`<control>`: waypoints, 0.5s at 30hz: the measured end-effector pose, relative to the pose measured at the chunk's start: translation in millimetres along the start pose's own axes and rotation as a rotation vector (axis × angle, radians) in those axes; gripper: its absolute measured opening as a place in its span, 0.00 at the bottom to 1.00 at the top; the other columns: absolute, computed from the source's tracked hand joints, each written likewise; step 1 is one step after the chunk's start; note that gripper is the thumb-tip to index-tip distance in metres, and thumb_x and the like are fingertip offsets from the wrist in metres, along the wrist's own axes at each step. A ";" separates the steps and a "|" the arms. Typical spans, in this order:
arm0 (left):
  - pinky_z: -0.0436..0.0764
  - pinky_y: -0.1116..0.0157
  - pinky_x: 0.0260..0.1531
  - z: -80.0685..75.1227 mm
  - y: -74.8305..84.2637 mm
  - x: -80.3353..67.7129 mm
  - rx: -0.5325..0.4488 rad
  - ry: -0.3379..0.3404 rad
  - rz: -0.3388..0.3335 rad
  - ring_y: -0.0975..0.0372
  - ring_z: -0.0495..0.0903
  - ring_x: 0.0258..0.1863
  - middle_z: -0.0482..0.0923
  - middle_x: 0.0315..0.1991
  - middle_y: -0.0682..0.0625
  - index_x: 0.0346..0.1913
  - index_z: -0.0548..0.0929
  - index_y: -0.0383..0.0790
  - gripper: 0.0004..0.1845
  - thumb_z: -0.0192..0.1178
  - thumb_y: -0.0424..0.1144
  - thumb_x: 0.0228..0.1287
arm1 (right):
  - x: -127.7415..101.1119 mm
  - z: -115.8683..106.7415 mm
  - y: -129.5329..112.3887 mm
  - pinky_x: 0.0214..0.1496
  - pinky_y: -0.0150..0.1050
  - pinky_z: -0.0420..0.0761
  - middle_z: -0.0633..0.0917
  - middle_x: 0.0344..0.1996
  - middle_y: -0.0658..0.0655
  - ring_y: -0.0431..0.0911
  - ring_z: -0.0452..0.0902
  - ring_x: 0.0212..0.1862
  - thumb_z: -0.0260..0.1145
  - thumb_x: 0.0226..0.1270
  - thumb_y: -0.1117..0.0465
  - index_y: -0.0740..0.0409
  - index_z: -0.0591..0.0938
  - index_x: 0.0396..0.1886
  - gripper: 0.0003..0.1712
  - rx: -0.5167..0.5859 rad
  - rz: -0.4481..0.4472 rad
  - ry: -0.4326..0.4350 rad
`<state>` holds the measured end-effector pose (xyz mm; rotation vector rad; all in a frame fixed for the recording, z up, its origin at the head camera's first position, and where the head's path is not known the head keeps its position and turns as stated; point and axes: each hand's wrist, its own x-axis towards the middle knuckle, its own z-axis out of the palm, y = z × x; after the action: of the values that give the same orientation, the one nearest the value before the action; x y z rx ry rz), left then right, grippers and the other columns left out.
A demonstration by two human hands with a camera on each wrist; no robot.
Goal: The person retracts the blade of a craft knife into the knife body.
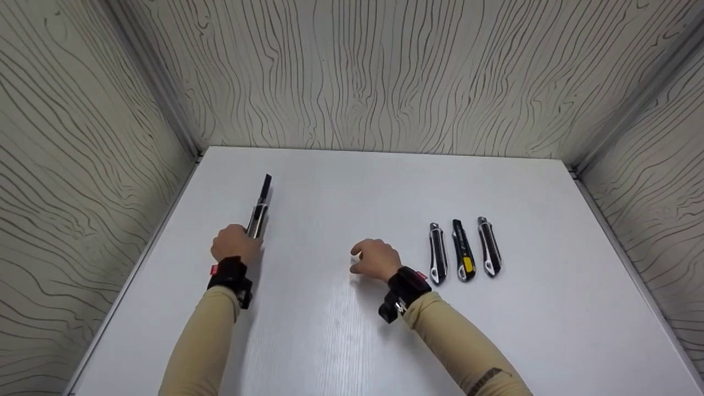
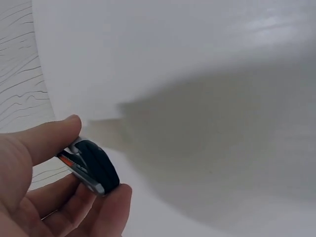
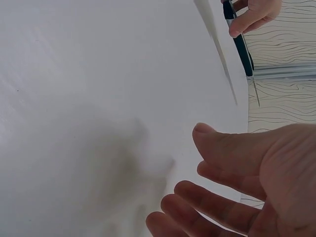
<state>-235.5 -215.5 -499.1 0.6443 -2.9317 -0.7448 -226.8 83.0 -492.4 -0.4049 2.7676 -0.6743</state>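
My left hand (image 1: 236, 243) grips a utility knife (image 1: 257, 220) at the left of the table, its dark blade out and pointing to the far side. In the left wrist view, thumb and fingertips pinch the knife's dark handle (image 2: 101, 165) from both sides; the blade is out of sight there. The right wrist view shows this knife (image 3: 242, 52) held above the table, apart from its shadow. Near the middle of the table my right hand (image 1: 378, 258) hovers with nothing in it, its fingers loosely bent and thumb apart.
To the right of my right hand lie three utility knives side by side: a black and silver one (image 1: 437, 253), a black one with a yellow slider (image 1: 463, 250) and another black and silver one (image 1: 489, 246). A wood-grain panel (image 1: 357, 77) borders the white table (image 1: 341, 187).
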 end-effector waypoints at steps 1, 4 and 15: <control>0.65 0.65 0.16 0.2 2.1 -0.9 -0.004 -0.002 0.002 0.57 0.71 0.19 0.73 0.18 0.49 0.23 0.78 0.36 0.12 0.65 0.41 0.55 | -0.3 -0.2 1.3 0.42 0.49 0.83 0.88 0.41 0.57 0.52 0.83 0.43 0.74 0.53 0.57 0.56 0.85 0.50 0.23 0.000 0.000 0.005; 0.64 0.65 0.16 4.1 8.0 -3.2 -0.011 -0.010 0.023 0.58 0.70 0.19 0.74 0.18 0.49 0.23 0.78 0.37 0.12 0.65 0.42 0.54 | -0.7 -1.4 5.0 0.42 0.48 0.83 0.88 0.41 0.57 0.52 0.83 0.43 0.73 0.54 0.56 0.56 0.85 0.50 0.23 0.001 0.014 0.012; 0.68 0.66 0.20 25.9 43.6 -17.6 -0.083 -0.042 0.143 0.57 0.77 0.22 0.82 0.23 0.47 0.29 0.84 0.37 0.12 0.69 0.44 0.52 | -3.5 -12.4 14.6 0.42 0.48 0.83 0.88 0.42 0.57 0.52 0.84 0.43 0.72 0.56 0.55 0.57 0.84 0.51 0.23 -0.008 0.064 0.013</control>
<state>-239.9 -162.1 -500.6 0.4121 -2.9274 -0.8684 -230.4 101.6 -488.1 -0.3131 2.7829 -0.6535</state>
